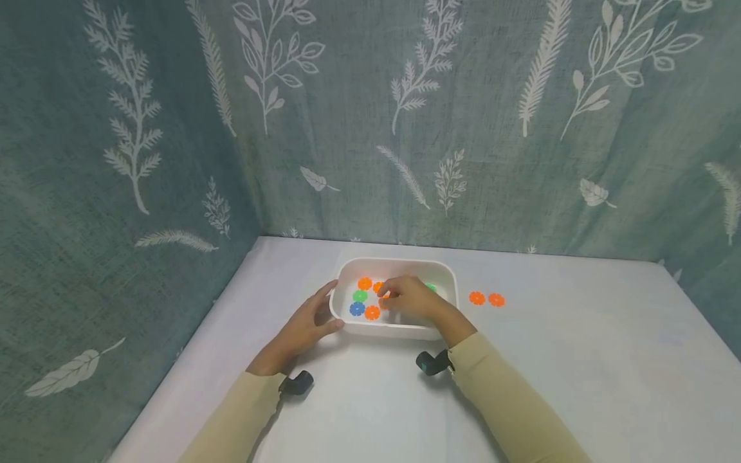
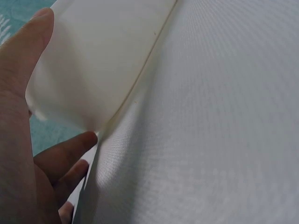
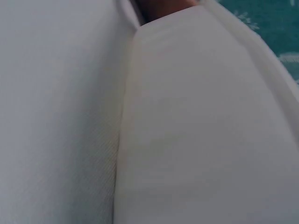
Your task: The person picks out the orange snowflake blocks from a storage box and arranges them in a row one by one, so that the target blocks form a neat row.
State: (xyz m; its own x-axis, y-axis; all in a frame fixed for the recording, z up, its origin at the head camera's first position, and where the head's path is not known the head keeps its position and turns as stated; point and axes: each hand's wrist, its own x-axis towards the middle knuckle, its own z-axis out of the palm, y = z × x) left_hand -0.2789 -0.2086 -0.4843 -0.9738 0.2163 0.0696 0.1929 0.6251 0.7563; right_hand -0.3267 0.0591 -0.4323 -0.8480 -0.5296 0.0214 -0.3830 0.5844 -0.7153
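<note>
A white tub (image 1: 446, 273) sits on the white-covered table (image 1: 579, 373), toward the back near the leaf-print cloth wall (image 1: 370, 116), and everything here is easiest placed from that tub. The right hand (image 1: 412, 297) is down inside it, near its middle, fingers curled over an orange gear piece (image 1: 383, 302) that peeks out at the fingertips; the fingers seem to pinch it, though the hand covers most of the contact. Just left of that hand, still inside the tub, lie another orange gear (image 1: 365, 283) at the back, a green gear (image 1: 360, 296) in front of it, then a blue gear (image 1: 357, 309) and an orange gear (image 1: 372, 313) by the front wall; a sliver of a second green piece (image 1: 431, 287) shows behind the knuckles. Outside the tub, just beyond its right wall, two orange gears (image 1: 486, 299) lie side by side on the table. The left hand (image 1: 305, 326) rests against the tub's left end, fingers straight and loosely spread along the outer wall, thumb toward the front corner; the left wrist view shows the thumb tip (image 2: 42, 18) laid on the white wall (image 2: 98, 60) with the other fingers (image 2: 70, 154) lower down beside it. Both forearms, in pale yellow sleeves (image 1: 509, 405), reach forward from the near edge, the right wrist bent down over the tub's front rim. The right wrist view shows only the tub's outer wall (image 3: 205, 130) close up.
</note>
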